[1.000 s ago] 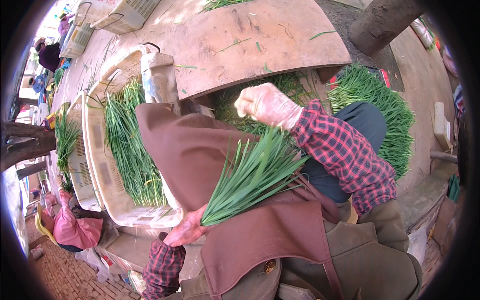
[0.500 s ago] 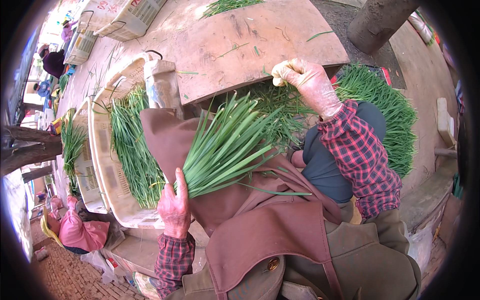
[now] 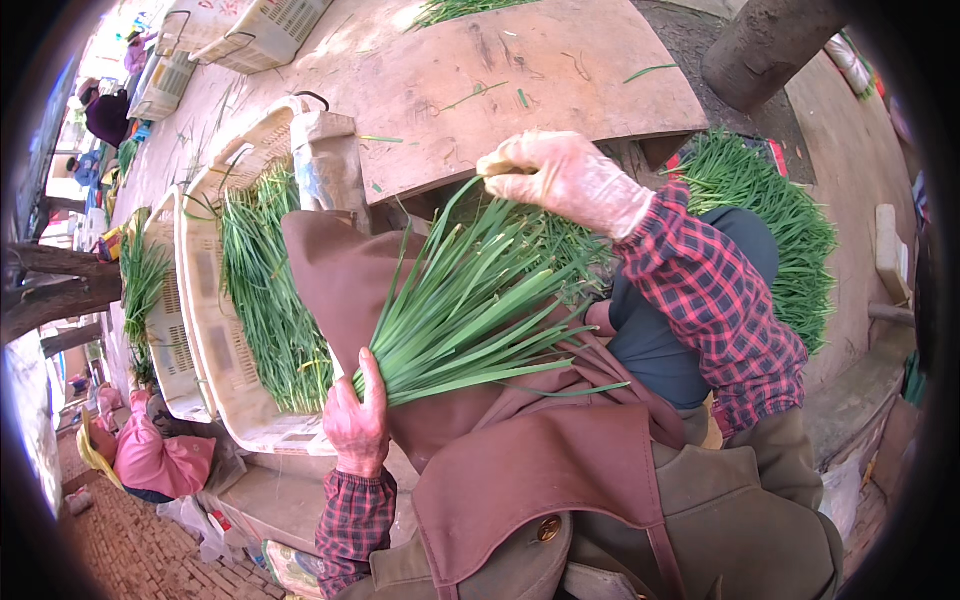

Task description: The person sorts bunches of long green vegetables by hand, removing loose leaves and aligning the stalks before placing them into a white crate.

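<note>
Red-lettered crate behind, left grip clasps green leaves, right grip pinches one blade

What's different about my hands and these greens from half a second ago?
Your right hand has moved left and now appears to pinch one leaf near its tip. Your left hand still holds the green bunch; the white crate is unchanged.

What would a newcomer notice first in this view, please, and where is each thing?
First, probably the fan of green leaves in the middle, held at its base by the left hand; above it, the gloved right hand appears to pinch one leaf. Then the eye may go to the white crate of greens at left, and the big green pile at right.
</note>
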`<state>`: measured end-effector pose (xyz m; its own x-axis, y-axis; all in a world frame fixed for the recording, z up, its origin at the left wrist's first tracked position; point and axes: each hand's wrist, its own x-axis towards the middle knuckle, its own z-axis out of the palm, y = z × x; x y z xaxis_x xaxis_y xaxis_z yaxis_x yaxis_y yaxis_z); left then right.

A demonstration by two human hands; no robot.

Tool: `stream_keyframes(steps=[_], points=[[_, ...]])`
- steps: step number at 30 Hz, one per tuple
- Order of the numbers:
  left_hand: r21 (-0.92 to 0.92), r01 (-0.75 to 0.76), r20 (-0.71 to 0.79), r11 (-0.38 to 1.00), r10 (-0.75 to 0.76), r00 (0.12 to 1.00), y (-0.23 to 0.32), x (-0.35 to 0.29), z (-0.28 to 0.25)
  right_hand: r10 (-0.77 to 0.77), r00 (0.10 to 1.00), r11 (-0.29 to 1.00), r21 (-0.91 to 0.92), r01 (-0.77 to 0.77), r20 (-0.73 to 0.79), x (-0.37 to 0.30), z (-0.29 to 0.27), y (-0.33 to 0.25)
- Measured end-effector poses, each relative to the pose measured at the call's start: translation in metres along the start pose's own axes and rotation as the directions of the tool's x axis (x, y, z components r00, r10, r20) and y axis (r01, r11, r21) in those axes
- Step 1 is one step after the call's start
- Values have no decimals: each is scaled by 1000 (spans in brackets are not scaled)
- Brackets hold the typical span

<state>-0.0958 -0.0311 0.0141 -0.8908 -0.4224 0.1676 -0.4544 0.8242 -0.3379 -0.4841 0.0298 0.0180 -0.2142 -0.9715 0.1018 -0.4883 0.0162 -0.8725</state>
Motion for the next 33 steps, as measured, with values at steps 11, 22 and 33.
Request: stream_keyframes(steps=[11, 22, 33], points=[[-63, 34, 34, 997, -32, 999, 0, -5, 1, -223, 927, 934, -207, 291, 300, 31, 70, 21], [-29, 8, 3, 1000, -7, 1000, 0, -8, 5, -146, 981, 980, 115, 161, -126, 24, 43, -10], [-50, 5, -38, 999, -7, 999, 1, -4, 4, -454, 879, 840, -260, 476, 144, 32, 131, -18]])
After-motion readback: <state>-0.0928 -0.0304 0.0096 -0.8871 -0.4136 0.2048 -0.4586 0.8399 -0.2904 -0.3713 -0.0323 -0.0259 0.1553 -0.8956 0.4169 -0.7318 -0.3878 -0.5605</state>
